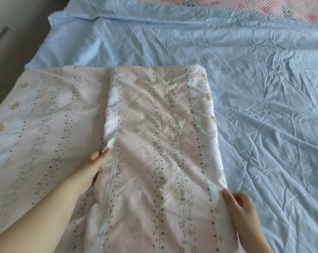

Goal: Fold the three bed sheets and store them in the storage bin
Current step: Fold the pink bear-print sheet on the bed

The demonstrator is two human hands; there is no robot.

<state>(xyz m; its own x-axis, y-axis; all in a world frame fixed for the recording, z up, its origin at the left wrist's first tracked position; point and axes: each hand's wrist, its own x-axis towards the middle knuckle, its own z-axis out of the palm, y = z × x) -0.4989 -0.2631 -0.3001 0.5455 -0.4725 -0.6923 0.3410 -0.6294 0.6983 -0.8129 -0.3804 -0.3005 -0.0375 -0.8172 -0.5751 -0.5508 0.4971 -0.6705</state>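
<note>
A pale pink sheet (154, 143) with dotted and leafy stripes lies partly folded in front of me, one layer doubled over its middle and right part. My left hand (92, 168) pinches the folded layer's left edge between thumb and fingers. My right hand (236, 203) touches the fold's right edge near its lower corner, with the fingers lightly bent. Under it a wrinkled light blue sheet (246, 79) is spread flat across the bed. A pink checked sheet (264, 6) shows at the far top edge. No storage bin is in view.
The bed's left edge runs along the upper left, with grey floor (12, 42) beyond it. The pink sheet's unfolded part (35, 134) drapes toward that left side.
</note>
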